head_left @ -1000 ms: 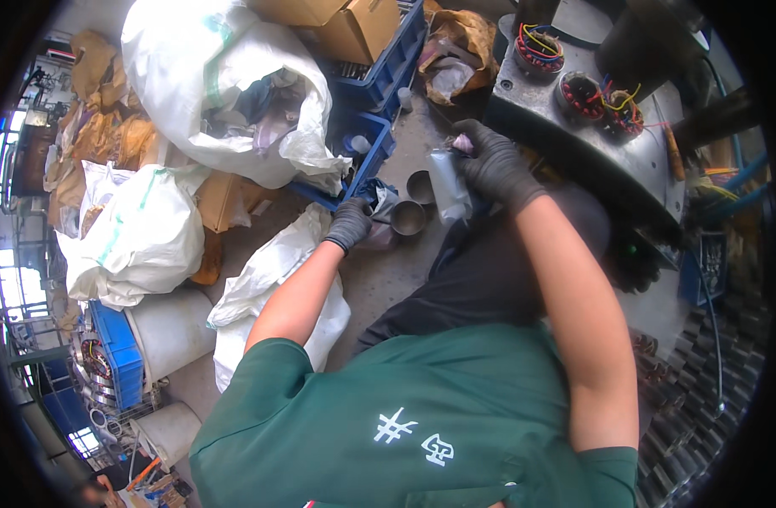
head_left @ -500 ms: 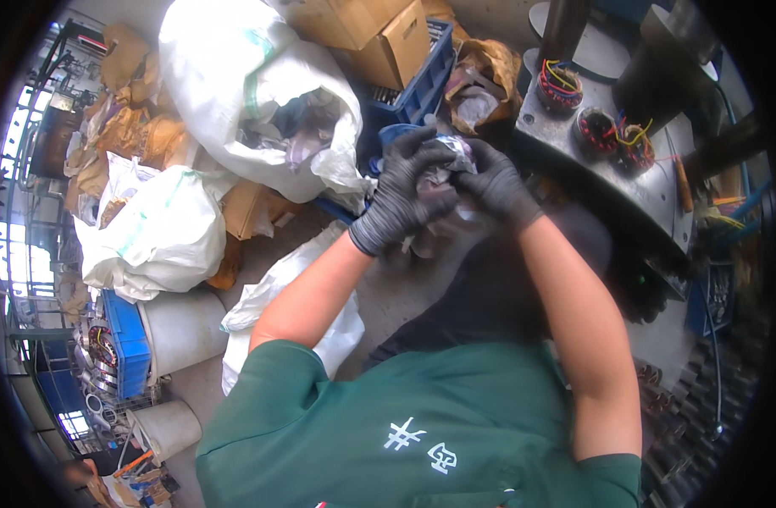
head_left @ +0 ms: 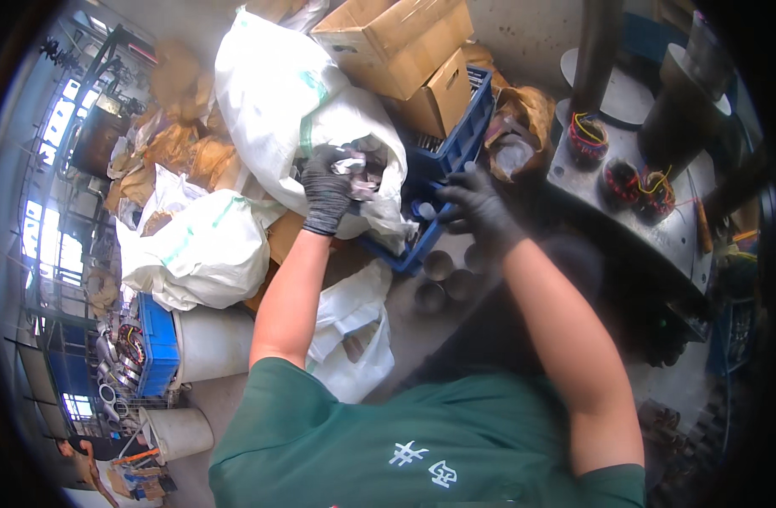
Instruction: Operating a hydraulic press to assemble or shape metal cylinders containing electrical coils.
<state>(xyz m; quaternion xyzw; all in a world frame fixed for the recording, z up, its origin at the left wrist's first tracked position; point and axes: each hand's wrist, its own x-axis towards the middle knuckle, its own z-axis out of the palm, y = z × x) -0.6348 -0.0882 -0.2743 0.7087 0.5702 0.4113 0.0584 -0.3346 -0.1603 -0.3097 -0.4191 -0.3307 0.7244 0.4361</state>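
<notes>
At the mouth of a large white woven sack, my left hand in a dark grey glove is closed on a piece of crumpled plastic wrap. More crumpled wrapping lies inside the sack beside it, so the edge of the held piece is hard to make out. My right hand, gloved too, hovers over the near part of a blue crate. Its fingers are apart and somewhat blurred, with nothing plain between them. Small blue and white items sit in the crate next to its fingertips.
Cardboard boxes stand behind the sack. A metal table with wired coil stators is at right. Several grey metal cylinders stand on the floor. Another filled white sack and a blue bin are at left.
My hands, earlier together around crumpled plastic wrap, have separated. The left went leftward with the wrap to the sack's mouth; the right let go and is over the crate. The view has shifted.
</notes>
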